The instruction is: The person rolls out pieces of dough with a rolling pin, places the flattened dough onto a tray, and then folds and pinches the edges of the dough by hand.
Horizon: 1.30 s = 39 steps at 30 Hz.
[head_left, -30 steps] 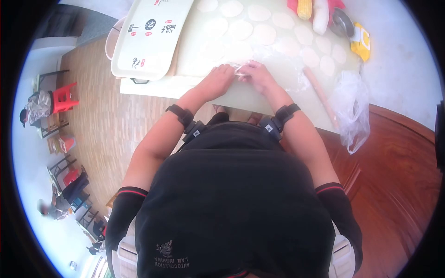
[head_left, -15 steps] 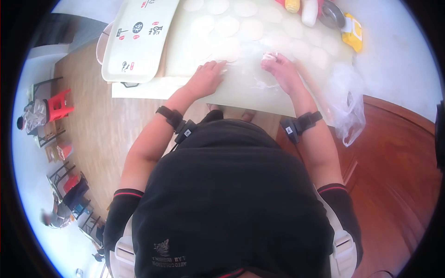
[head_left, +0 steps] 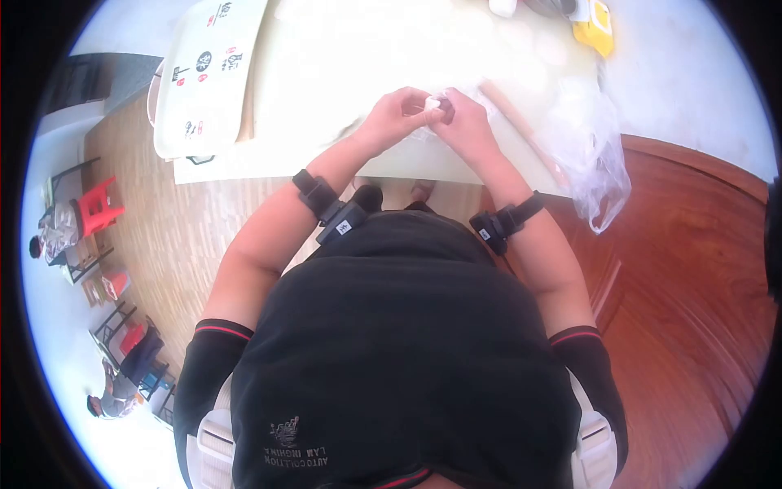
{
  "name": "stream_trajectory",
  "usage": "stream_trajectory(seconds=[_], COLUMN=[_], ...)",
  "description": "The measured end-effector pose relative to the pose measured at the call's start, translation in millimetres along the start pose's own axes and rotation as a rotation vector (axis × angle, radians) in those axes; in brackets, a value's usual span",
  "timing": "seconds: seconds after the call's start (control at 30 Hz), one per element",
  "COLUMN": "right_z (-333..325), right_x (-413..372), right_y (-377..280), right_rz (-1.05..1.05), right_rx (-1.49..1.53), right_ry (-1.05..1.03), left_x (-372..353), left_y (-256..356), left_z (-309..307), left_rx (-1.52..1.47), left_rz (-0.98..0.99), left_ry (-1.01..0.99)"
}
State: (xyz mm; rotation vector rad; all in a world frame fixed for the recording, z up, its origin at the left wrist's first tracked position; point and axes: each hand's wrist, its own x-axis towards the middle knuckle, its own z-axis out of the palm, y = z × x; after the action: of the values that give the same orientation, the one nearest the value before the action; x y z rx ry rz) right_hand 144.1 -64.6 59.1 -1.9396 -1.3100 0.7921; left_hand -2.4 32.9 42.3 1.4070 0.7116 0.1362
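Note:
My left hand [head_left: 397, 116] and my right hand [head_left: 464, 126] meet above the near part of the pale table [head_left: 342, 73]. Between their fingertips is a small white lump of dough [head_left: 434, 103], pinched from both sides. Just right of my right hand lies a wooden rolling pin [head_left: 521, 122], slanting toward the table's near edge. Faint flat dough rounds [head_left: 550, 53] lie farther back; glare washes out most of that surface.
A white tray with dark and red lettering [head_left: 208, 90] is at the left. At the right, a clear plastic bag [head_left: 599, 163] hangs over the edge. A yellow packet [head_left: 595, 33] sits at the back right. Red stool [head_left: 99, 208] and seated people are far left.
My left hand has left the tabletop and moved right to join my right hand, which came left with the white lump. The view has shifted, and the table's far part is now brighter.

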Motion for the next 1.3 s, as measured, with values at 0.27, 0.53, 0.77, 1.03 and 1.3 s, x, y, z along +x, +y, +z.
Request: stream_trajectory(seconds=[0.27, 0.53, 0.77, 1.03, 1.3], right_z=[-13.4, -67.7, -68.1, -36.5, 20.9], right_x=[-13.7, -43.6, -43.3, -48.9, 14.0], right_y=[29.3, 113.1, 143.8, 100.8, 69.2], right_rz=[0.005, -0.048, 0.036, -0.113, 0.28], right_rx=[0.059, -0.447, -0.713, 0.117, 0.746], right_ry=[-0.034, 0.302, 0.129, -0.28, -0.598], left_x=[17.7, 34.9, 44.2, -2.6, -51.3], left_y=[-30.0, -29.2, -41.0, -21.3, -18.0], left_z=[21.3, 30.2, 33.5, -7.7, -13.0], left_rx=[-0.116, 0.27, 0.571, -0.106, -0.216], left_rz=[-0.041, 0.002, 0.085, 0.007, -0.066], left_ry=[0.158, 0.322, 0.388, 0.469, 0.6])
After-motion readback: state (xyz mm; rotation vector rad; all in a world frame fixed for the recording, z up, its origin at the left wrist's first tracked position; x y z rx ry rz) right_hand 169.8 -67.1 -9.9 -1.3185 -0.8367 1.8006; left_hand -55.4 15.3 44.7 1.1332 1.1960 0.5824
